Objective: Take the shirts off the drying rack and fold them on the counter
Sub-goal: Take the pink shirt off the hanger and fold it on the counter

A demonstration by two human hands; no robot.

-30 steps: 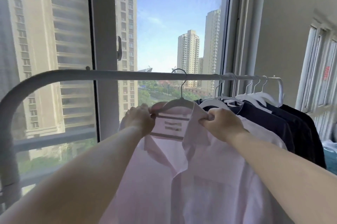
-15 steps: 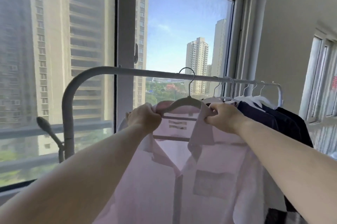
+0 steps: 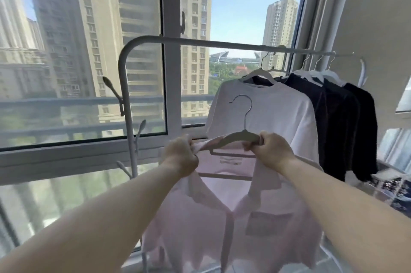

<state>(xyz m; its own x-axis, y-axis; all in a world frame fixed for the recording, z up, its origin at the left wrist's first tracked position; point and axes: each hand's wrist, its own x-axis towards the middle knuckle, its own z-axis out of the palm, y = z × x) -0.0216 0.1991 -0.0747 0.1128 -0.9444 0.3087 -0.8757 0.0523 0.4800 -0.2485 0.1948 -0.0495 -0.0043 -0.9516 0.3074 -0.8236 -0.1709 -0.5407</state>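
- Pink shirt [image 3: 222, 217] on its pale hanger [image 3: 241, 137] is what we hold out before us, below the rail of the drying rack [image 3: 200, 41], with the hanger's hook [image 3: 242, 103] free in the air and touching nothing.
- Our left hand [image 3: 181, 153] is clenched on the shirt's left shoulder, bunching the cloth at the hanger's end.
- Our right hand [image 3: 268, 150] grips the hanger's right arm together with the cloth over it.
- The shirt's collar lies open and its front falls between our forearms, with a chest pocket [image 3: 268, 225] on the right side.
- Behind it a white T-shirt [image 3: 266, 112] hangs on the rack, first in the row.
- Just beside that, toward the right end of the rail, we see several dark garments [image 3: 342, 121] on white hangers, packed close together.
- The rack stands against a large window [image 3: 89, 50] with tall buildings beyond it.
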